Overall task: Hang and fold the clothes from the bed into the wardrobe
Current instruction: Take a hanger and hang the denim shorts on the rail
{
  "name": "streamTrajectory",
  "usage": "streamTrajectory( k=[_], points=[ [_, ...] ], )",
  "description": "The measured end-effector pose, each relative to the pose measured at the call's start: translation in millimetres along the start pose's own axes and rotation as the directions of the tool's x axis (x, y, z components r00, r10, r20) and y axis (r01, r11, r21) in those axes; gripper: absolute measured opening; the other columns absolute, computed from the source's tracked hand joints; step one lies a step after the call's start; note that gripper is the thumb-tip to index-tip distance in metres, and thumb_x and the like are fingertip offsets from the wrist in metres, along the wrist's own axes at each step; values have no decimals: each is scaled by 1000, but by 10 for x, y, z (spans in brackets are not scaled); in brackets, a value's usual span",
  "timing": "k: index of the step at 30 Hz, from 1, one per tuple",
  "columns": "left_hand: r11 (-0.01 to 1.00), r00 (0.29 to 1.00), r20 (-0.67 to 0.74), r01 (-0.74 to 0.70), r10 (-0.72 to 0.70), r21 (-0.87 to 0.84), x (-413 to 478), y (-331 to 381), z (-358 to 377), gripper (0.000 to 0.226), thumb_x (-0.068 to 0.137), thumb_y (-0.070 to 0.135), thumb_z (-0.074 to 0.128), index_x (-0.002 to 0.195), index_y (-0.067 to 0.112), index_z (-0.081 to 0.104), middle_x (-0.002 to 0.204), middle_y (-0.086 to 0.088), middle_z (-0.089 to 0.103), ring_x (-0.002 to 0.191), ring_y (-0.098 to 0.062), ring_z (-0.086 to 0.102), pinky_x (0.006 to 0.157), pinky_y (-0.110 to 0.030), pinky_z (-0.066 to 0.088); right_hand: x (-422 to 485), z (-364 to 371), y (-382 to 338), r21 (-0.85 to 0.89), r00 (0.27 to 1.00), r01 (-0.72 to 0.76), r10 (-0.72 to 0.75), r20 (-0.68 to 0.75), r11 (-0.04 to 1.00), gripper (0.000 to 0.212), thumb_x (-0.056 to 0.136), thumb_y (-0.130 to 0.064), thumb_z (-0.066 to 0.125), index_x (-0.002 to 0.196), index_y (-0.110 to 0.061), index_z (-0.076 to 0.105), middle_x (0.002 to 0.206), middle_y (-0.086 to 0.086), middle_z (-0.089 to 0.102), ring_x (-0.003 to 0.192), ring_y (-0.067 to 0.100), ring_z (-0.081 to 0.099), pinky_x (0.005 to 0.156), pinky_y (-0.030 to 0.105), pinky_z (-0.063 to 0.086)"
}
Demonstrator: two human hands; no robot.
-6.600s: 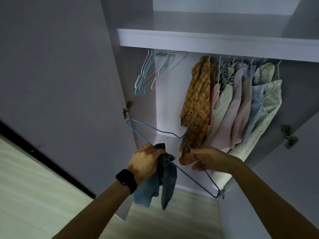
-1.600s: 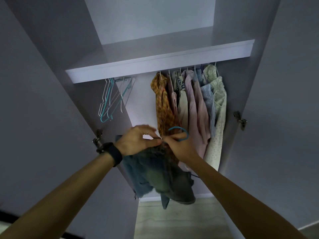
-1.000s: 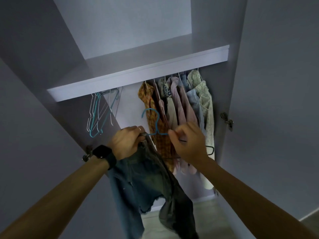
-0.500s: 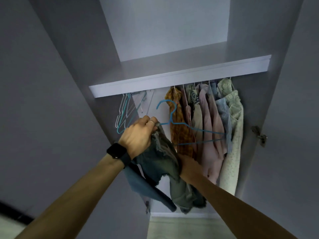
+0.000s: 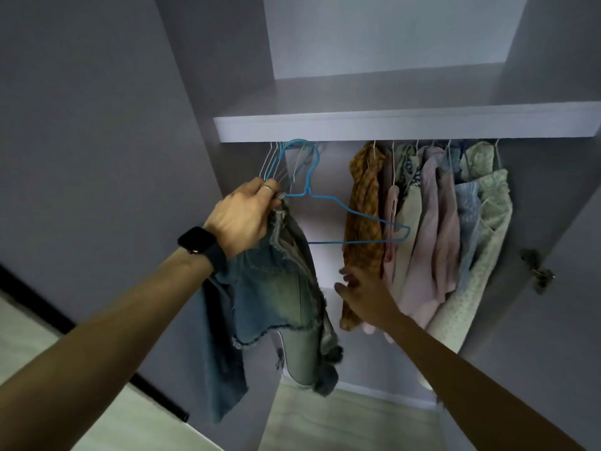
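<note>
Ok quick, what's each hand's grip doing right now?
Left hand: grip closed round the denim shorts on the blue hanger.
Right hand: grip open, holding nothing.

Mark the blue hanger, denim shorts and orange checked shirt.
blue hanger (image 5: pixel 328 242), head view, on its bottom bar.
denim shorts (image 5: pixel 276 288), head view, on the faded front panel.
orange checked shirt (image 5: pixel 364 203), head view, on the middle of its hanging fabric.

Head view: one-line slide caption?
Left hand grips denim shorts on a blue hanger below the wardrobe shelf; open right hand reaches toward the hung clothes.
</note>
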State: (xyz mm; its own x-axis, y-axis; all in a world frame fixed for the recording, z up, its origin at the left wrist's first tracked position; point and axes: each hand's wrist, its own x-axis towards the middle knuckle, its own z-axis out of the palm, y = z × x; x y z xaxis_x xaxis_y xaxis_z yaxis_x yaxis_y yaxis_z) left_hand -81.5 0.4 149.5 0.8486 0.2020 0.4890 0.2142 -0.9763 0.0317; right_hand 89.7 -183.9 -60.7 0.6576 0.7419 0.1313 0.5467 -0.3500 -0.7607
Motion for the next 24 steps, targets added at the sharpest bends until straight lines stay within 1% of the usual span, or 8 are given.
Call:
streamTrajectory(
  k=[4,6,8,11,15,19,21,24],
  points=[
    [1000,999,-32,8,-9,-21,31,49,-19,23,101,23,45,118,11,53,110,-9,55,93,-39,57,63,-47,50,134,358,-348,182,992,52,-71,104,982,48,94,-9,59,138,-28,55,123,2,63,85,25,67,85,36,52],
    [999,999,-37,37,-38,-35,0,17,-41,22,101,23,45,118,12,53,112,-8,57,92,-39,58,65,-50,52,193,445,-396,179,984,-12,-20,179,984,43,96,-5,53,134,-24,59,119,6,67,97,21,64,82,23,47],
    [997,997,-46,61,-63,-46,-43,-45,-66,20,102,24,45,117,13,53,111,-7,57,89,-38,59,66,-51,52,229,498,-402,136,969,-73,38,243,988,33,99,-9,52,126,-22,65,108,1,68,88,11,59,68,4,38],
    [996,996,-46,72,-75,-61,-125,-135,-88,17,102,24,44,113,15,52,106,-5,56,82,-37,58,64,-50,51,245,558,-377,128,979,-43,16,204,991,18,100,-12,52,104,-20,67,87,-15,55,77,5,53,64,3,38],
    [994,995,-40,92,-95,-60,-242,-255,-107,17,101,27,41,111,17,50,106,-5,58,81,-36,59,65,-50,52,207,519,-340,183,980,-87,51,194,979,20,105,-23,49,112,-11,63,106,-2,62,97,14,60,84,22,45],
    [987,988,-37,147,-149,-62,-403,-414,-86,12,102,22,45,110,15,51,109,-6,60,83,-37,61,69,-52,53,253,295,-178,221,941,-221,148,306,950,5,97,-13,60,96,-13,65,104,16,68,101,32,65,91,42,54],
    [986,987,-37,154,-156,-67,-410,-419,-71,13,102,22,46,109,14,52,108,-7,60,83,-37,61,69,-52,53,262,266,-154,274,928,-214,107,355,938,21,91,-10,69,113,-10,67,120,21,64,96,32,68,86,42,58],
    [990,991,-31,126,-128,-56,-324,-309,-53,19,101,27,42,110,13,52,106,-7,59,83,-38,61,67,-53,52,217,373,-177,334,856,-358,164,490,872,67,93,-17,67,148,-42,38,126,1,55,69,20,65,53,28,54]
  ],
)
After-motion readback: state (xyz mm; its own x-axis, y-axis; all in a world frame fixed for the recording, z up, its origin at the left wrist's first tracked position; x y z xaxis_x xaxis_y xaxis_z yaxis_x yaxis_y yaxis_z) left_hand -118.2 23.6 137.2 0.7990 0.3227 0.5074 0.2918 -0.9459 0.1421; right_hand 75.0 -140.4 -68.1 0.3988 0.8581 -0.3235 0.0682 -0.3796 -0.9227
